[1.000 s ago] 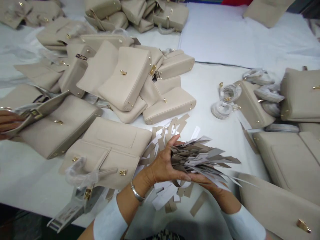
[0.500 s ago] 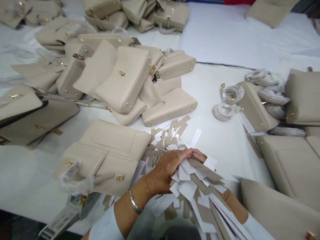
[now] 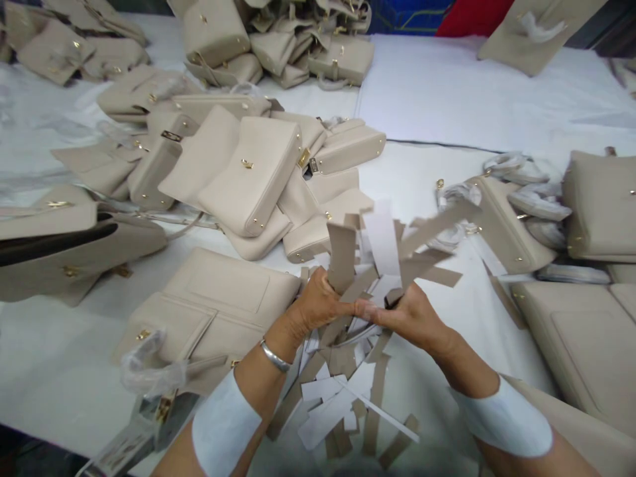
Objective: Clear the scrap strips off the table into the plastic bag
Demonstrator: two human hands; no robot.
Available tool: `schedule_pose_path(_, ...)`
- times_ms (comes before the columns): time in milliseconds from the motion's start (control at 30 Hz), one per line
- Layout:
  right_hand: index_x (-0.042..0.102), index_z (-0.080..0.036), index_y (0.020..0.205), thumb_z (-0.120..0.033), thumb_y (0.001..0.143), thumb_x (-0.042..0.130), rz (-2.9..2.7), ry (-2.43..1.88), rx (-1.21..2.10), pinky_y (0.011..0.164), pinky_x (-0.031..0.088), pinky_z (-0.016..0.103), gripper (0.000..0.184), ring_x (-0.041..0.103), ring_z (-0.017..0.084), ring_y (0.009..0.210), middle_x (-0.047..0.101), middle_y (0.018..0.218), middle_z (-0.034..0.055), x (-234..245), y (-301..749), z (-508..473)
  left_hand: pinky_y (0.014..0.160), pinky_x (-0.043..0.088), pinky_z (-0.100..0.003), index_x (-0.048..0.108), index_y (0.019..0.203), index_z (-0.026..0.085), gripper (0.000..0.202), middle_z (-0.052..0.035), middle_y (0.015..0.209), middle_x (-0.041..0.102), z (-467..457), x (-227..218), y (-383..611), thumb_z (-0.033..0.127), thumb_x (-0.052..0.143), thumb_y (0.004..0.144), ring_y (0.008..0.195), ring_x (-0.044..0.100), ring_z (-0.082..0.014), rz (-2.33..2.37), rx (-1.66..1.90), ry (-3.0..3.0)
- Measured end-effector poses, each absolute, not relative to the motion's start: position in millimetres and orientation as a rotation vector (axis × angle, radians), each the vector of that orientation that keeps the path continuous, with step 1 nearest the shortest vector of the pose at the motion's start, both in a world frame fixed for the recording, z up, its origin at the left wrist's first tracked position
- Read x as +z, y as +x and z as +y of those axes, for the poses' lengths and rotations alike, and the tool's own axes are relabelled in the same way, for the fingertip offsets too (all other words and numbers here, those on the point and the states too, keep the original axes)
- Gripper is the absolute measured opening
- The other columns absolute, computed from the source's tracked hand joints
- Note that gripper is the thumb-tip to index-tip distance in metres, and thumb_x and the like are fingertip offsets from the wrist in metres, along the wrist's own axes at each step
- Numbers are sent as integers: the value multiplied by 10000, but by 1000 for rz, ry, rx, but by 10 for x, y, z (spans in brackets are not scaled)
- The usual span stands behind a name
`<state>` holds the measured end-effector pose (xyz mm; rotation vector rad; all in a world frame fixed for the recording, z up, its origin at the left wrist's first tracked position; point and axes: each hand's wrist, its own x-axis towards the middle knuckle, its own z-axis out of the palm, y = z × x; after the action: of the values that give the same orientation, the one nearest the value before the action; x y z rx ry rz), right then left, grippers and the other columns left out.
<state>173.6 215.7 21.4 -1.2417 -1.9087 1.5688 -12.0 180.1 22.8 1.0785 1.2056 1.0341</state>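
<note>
My left hand (image 3: 322, 301) and my right hand (image 3: 415, 315) meet at the thumbs around a bundle of beige and white strips (image 3: 381, 242), which look like paper or card. The strips fan out upward beyond both hands. Fingers of each hand are wrapped round the bundle, partly hidden behind it. More loose strips (image 3: 342, 404) lie on the table beneath and in front of my wrists. Just left of my left hand is a beige handbag (image 3: 228, 285), lying flat with its handle wrapped in clear plastic.
A heap of beige handbags (image 3: 248, 175) with gold hardware covers the left middle of the white table (image 3: 422, 93). More handbags (image 3: 581, 338) line the right side, near plastic-wrapped coiled straps (image 3: 454, 199). A metal tool or stand (image 3: 129, 430) pokes out at lower left.
The bundle of strips has swung from pointing down toward me to fanning upward, away from me. My right hand has come up from beneath it beside my left.
</note>
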Motion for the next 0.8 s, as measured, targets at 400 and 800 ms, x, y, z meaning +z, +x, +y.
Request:
schedule_pose_path(400,541,-159,1180,-502,517,829,-2075,-1239,1390,878,478,418,800,578,300,1010,629,1096,97,303,1603,2623,650,529,-258,652,921,118,437,-38,833,675,1861,304,118,166,839,528,690,614,-138,1006,1350,308)
schedule_pose_path(800,690,-238,1044,-521,863,526,-1738,-1402,1150,828,504,417,374,648,296,973,686,1058,124,-93,2404,2838,654,542,-278,645,957,128,451,-29,794,670,1621,509,151,162,834,548,638,622,-129,859,1516,-11)
